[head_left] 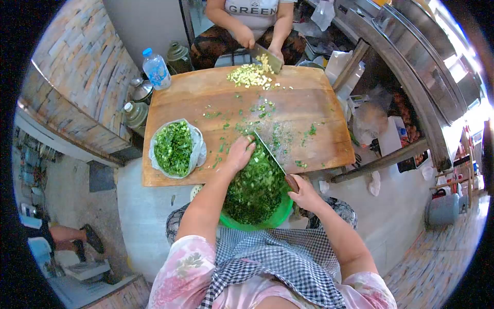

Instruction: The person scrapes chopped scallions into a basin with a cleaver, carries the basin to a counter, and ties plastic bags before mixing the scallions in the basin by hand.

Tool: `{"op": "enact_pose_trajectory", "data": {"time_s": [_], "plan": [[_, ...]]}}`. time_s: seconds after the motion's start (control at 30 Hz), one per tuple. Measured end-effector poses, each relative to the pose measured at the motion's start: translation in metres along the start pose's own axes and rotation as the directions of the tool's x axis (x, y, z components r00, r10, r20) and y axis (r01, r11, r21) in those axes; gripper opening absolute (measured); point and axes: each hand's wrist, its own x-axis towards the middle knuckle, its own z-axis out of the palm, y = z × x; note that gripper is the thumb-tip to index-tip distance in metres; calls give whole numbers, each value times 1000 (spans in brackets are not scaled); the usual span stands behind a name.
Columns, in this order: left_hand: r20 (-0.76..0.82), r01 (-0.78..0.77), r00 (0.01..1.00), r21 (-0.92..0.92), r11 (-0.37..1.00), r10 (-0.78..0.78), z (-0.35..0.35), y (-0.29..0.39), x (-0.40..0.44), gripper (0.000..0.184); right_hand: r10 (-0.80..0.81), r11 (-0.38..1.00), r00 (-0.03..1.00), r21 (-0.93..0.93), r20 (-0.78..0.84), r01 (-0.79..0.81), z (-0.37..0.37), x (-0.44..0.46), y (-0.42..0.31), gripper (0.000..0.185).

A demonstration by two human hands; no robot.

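My right hand (304,194) is closed round the wooden handle of a knife (271,154), whose blade slants up and left to the table's near edge. My left hand (241,153) rests by the blade's tip, over chopped greens; its fingers are close together, and what lies under them is hidden. Below both hands, a green basin (282,215) full of chopped greens (252,190) sits at my lap, against the wooden table (206,85). To the left on the table stands a bag-lined bowl (197,149) of chopped greens.
Across the table a co-worker (252,15) holds a cleaver (266,58) beside pale chopped pieces (249,76). A water bottle (156,70) stands at the back left corner. Metal flasks (136,114) are beside the left edge, and a wooden frame (381,157) is at the right.
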Motion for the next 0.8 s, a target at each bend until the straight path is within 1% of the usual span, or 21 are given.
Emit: {"op": "enact_pose_trajectory", "data": {"time_s": [0.03, 0.07, 0.17, 0.27, 0.37, 0.4, 0.5, 0.53, 0.6, 0.63, 0.67, 0.7, 0.77, 0.8], "plan": [[-5, -31, 999, -24, 999, 31, 1, -6, -4, 32, -40, 999, 999, 22, -32, 41, -2, -5, 0, 51], [-7, -30, 1000, -25, 999, 30, 2, -14, -8, 38, -77, 996, 995, 42, -66, 80, -5, -9, 1, 51], [-68, 56, 996, 1, 998, -56, -25, -13, -17, 43, -16, 999, 966, -37, -259, 7, -31, -10, 27, 51], [-177, 109, 978, 5, 994, -107, -40, -21, -19, 46, -1, 994, 904, -99, -427, -45, -64, 4, 70, 51], [-279, 151, 951, 33, 988, -136, -37, -48, -6, 49, 251, 967, 868, 73, -429, -243, -75, 19, 77, 53], [-302, 214, 933, 30, 976, -195, -34, -55, 2, 52, 285, 954, 864, 35, -414, -298, -69, 23, 67, 51], [-440, 368, 845, 64, 927, -305, -37, -66, 30, 55, 77, 997, 956, 2, -285, -79, -47, 28, 59, 48], [-467, 392, 827, 76, 917, -315, -40, -73, 39, 56, 12, 1000, 966, -21, -259, -18, -46, 34, 60, 48], [-534, 535, 754, 161, 829, -383, -45, -83, 56, 56, -120, 992, 972, -63, -201, 109, -49, 50, 63, 47], [-569, 603, 713, 200, 772, -410, -46, -88, 63, 56, -56, 998, 974, -13, -220, 55, -59, 63, 62, 47], [-596, 667, 663, 196, 718, -453, -45, -95, 71, 57, 7, 999, 972, 38, -233, 2, -74, 84, 58, 47], [-599, 679, 663, 229, 698, -449, -46, -97, 78, 57, 70, 995, 968, 90, -241, -49, -88, 106, 56, 48], [-604, 700, 665, 297, 650, -439, -50, -97, 90, 58, 48, 998, 941, -28, -335, -60, -113, 141, 69, 46], [-589, 668, 697, 325, 669, -410, -48, -103, 98, 58, 62, 997, 945, -33, -322, -77, -121, 153, 73, 46]]}}
